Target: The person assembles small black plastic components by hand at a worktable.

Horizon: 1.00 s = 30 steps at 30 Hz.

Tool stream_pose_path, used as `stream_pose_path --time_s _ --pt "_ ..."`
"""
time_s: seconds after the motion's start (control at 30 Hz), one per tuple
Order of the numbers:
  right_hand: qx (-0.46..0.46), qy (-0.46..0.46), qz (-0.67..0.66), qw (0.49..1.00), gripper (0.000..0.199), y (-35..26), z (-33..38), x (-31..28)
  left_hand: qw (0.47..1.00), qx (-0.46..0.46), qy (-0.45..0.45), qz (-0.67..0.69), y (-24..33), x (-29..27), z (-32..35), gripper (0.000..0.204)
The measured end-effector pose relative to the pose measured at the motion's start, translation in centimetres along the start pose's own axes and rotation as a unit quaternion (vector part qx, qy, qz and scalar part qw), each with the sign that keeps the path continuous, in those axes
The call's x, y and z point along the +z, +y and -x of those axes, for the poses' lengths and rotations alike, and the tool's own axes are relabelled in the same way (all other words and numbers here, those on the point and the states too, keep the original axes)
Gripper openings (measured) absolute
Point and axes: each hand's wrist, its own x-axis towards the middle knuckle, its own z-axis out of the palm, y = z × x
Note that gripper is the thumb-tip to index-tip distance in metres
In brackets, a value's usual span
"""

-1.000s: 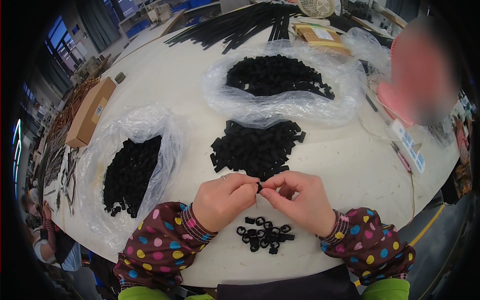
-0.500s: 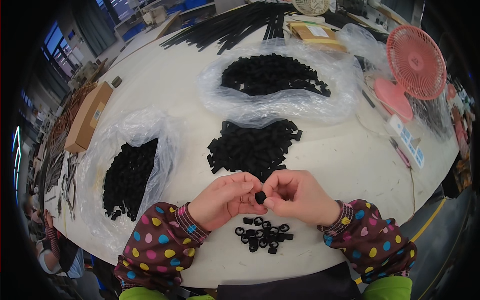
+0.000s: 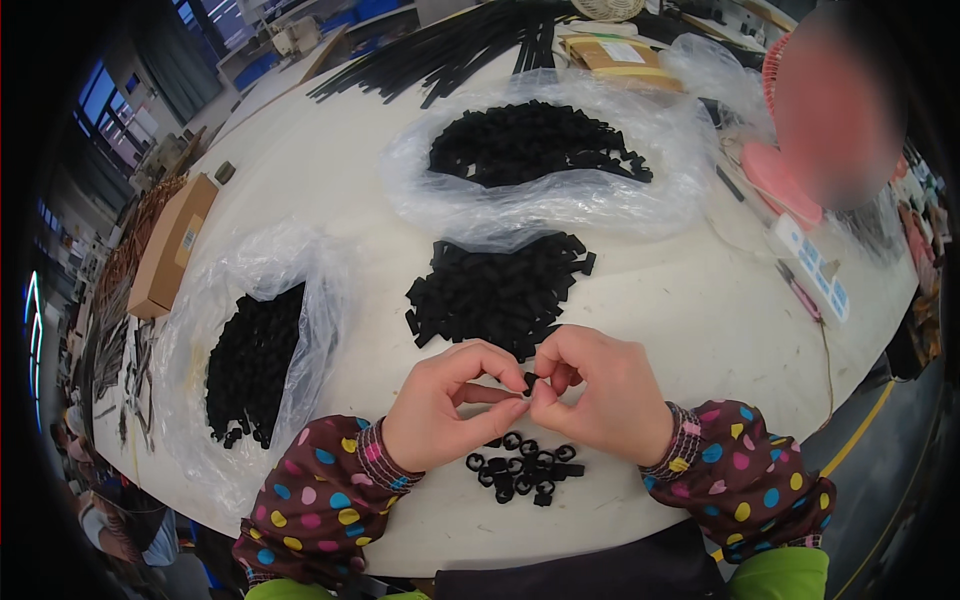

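Note:
Fingertips of my left hand and my right hand meet over the table's near middle, pinching one small black band piece between them. Fingers cover most of it, so its exact shape is hard to make out. Just beyond my hands spreads a loose pile of short, flat black pieces. Closer to me, below my fingers, lies a small cluster of black rings, several showing open round ends.
Clear plastic bags hold more black pieces, one at the left, another farther back. Long black strips lie at the far edge. A cardboard box stands left. At right are a pink fan, white power strip and pink-handled tool.
The black piece has shifted slightly up and right between my fingers. My left thumb and fingers have changed from a flatter pose to a rounded pinch, and the view has tilted a little.

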Motion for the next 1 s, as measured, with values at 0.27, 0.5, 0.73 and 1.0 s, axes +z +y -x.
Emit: stream_pose_path --time_s 0.27,0.5,0.73,1.0 --pt "0.002 0.033 -0.056 0.998 0.011 -0.6 0.2 -0.1 0.956 0.183 0.117 -0.200 -0.9 0.0 0.1 0.015" --pt "0.125 -0.129 -0.256 0.950 0.012 0.5 -0.7 -1.8 0.995 0.060 0.035 -0.076 -0.3 -0.4 0.5 0.012" --pt "0.104 -0.132 -0.151 0.974 0.010 0.4 -0.6 -1.4 0.939 0.164 0.097 -0.287 -0.7 -0.3 0.0 0.018" --pt "0.108 -0.085 -0.127 0.982 0.010 0.3 -0.3 -0.2 0.841 0.252 0.135 -0.460 -0.4 0.2 0.0 0.023"
